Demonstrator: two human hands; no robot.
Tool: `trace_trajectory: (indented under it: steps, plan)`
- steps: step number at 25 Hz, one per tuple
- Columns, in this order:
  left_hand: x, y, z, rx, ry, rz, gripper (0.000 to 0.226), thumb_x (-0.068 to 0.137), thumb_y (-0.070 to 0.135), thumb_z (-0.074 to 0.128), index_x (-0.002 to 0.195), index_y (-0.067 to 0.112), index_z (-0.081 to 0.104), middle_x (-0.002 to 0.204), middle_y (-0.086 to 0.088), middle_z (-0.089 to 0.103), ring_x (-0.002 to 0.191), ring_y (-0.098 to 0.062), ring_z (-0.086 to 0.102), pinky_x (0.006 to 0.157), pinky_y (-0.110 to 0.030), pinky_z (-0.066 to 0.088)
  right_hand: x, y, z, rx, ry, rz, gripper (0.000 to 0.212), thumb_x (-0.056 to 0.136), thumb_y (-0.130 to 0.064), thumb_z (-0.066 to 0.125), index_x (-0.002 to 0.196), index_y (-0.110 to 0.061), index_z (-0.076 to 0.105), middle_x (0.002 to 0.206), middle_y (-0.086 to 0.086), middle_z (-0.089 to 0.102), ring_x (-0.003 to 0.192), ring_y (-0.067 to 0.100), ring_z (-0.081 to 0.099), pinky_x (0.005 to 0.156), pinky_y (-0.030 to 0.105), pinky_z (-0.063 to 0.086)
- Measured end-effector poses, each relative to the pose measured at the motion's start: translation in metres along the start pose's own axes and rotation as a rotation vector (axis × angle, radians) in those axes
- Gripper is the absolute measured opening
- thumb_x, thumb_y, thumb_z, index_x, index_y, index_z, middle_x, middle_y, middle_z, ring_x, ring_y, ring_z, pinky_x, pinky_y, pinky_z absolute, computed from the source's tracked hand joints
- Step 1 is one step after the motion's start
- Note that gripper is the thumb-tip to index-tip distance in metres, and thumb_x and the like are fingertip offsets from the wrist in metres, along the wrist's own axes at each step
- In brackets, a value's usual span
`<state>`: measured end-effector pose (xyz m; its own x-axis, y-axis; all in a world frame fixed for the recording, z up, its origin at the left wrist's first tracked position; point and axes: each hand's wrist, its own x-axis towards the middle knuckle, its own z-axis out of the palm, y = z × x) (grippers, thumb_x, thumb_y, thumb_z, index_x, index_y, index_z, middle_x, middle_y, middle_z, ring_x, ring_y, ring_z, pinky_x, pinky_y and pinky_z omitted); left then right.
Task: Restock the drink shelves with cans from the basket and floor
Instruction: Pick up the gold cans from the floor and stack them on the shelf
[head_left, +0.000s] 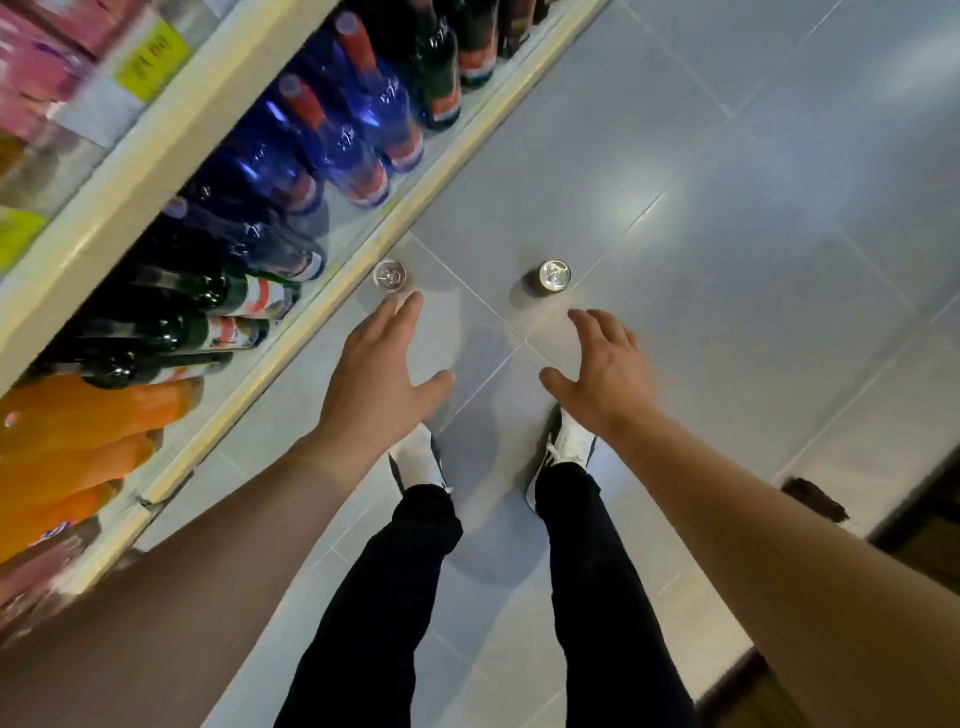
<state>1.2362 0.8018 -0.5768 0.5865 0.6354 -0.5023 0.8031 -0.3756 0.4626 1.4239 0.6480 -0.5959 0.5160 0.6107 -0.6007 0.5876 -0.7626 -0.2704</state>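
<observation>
Reaching with both hands spread and empty, left hand (382, 364) and right hand (602, 371) should wrap the sides of the left can (389, 275) and right can (555, 275), probably full, rigid and slick.

Both empty hands, left hand (382, 371) and right hand (605, 371), reach toward two floor cans (389, 275) (555, 274).

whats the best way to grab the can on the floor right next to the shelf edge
The can by the shelf stands upright, lid up, with the shelf base close on its far side. Grip its round side wall just below the lid, probably coming down from above and from the aisle side. The left hand is open just short of it, so it looks best placed.
</observation>
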Motion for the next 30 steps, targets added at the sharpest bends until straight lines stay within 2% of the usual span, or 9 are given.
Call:
trace_trajectory:
  steps: [7,11,14,16,18,20,23,27,30]
  plan:
    - [0.114,-0.069,0.139,-0.075,0.104,-0.146,0.087,0.082,0.044,0.072,0.153,0.026,0.026,0.161,0.000,0.024,0.146,-0.023,0.025,0.116,-0.036,0.025,0.156,0.070,0.110,0.135,0.018,0.046,0.078,0.086,-0.042,0.065,0.150,-0.020,0.027,0.153,0.005,0.031,0.136,0.030,0.034,0.106,0.042,0.037]
    - [0.171,-0.102,0.189,-0.026,0.211,-0.089,0.083,0.080,0.039,0.075,0.149,0.018,0.034,0.155,-0.009,0.036,0.139,-0.031,0.036,0.113,-0.043,0.035,0.235,0.087,0.148,0.221,0.137,0.022,0.086,0.080,-0.030,0.074,0.150,-0.018,0.027,0.152,0.006,0.031,0.133,0.033,0.038,0.104,0.040,0.039]
    - [0.201,-0.111,0.210,-0.004,0.294,-0.083,0.078,0.078,0.037,0.075,0.144,0.014,0.040,0.153,-0.012,0.035,0.135,-0.036,0.039,0.109,-0.043,0.039,0.267,0.090,0.173,0.217,0.129,-0.014,0.090,0.078,-0.023,0.076,0.151,-0.020,0.023,0.155,0.008,0.023,0.134,0.036,0.035,0.107,0.041,0.038]
    - [0.209,-0.114,0.216,-0.022,0.352,-0.109,0.080,0.078,0.033,0.076,0.146,0.015,0.038,0.157,-0.011,0.025,0.139,-0.035,0.030,0.111,-0.034,0.033,0.278,0.093,0.186,0.167,0.146,-0.030,0.085,0.077,-0.014,0.075,0.147,-0.024,0.028,0.153,0.009,0.023,0.128,0.039,0.041,0.103,0.044,0.045]
    - [0.211,-0.123,0.217,-0.071,0.394,-0.140,0.084,0.080,0.029,0.077,0.149,0.016,0.032,0.160,-0.010,0.016,0.143,-0.031,0.021,0.111,-0.016,0.020,0.285,0.096,0.191,0.130,0.173,-0.047,0.079,0.077,-0.005,0.072,0.143,-0.026,0.033,0.148,0.010,0.028,0.118,0.041,0.049,0.092,0.046,0.052]
    - [0.209,-0.136,0.216,-0.086,0.446,-0.143,0.084,0.081,0.027,0.076,0.150,0.016,0.030,0.160,-0.013,0.014,0.143,-0.031,0.020,0.108,-0.007,0.012,0.286,0.094,0.189,0.093,0.177,-0.103,0.071,0.080,-0.006,0.070,0.140,-0.026,0.037,0.143,0.010,0.033,0.111,0.040,0.053,0.086,0.043,0.054]
    - [0.211,-0.159,0.210,-0.116,0.489,-0.177,0.081,0.080,0.022,0.077,0.148,0.021,0.033,0.157,-0.012,0.020,0.141,-0.026,0.026,0.104,0.000,0.012,0.286,0.069,0.189,0.128,0.177,-0.207,0.068,0.080,-0.008,0.071,0.138,-0.024,0.040,0.141,0.010,0.036,0.110,0.039,0.054,0.086,0.042,0.052]
    - [0.220,-0.167,0.203,-0.304,0.429,-0.267,0.080,0.083,0.015,0.077,0.145,0.038,0.034,0.146,0.014,0.025,0.125,0.013,0.033,0.085,0.010,0.026,0.287,0.026,0.199,0.178,0.155,-0.292,0.069,0.081,-0.012,0.072,0.141,-0.023,0.041,0.143,0.009,0.035,0.116,0.038,0.051,0.089,0.031,0.044]
    - [0.226,-0.173,0.209,-0.265,0.431,-0.225,0.084,0.082,0.015,0.077,0.148,0.037,0.030,0.146,0.003,0.024,0.128,0.000,0.036,0.086,0.010,0.028,0.293,0.007,0.211,0.161,0.136,-0.352,0.071,0.080,-0.010,0.073,0.141,-0.023,0.040,0.143,0.010,0.035,0.117,0.039,0.051,0.088,0.031,0.044]
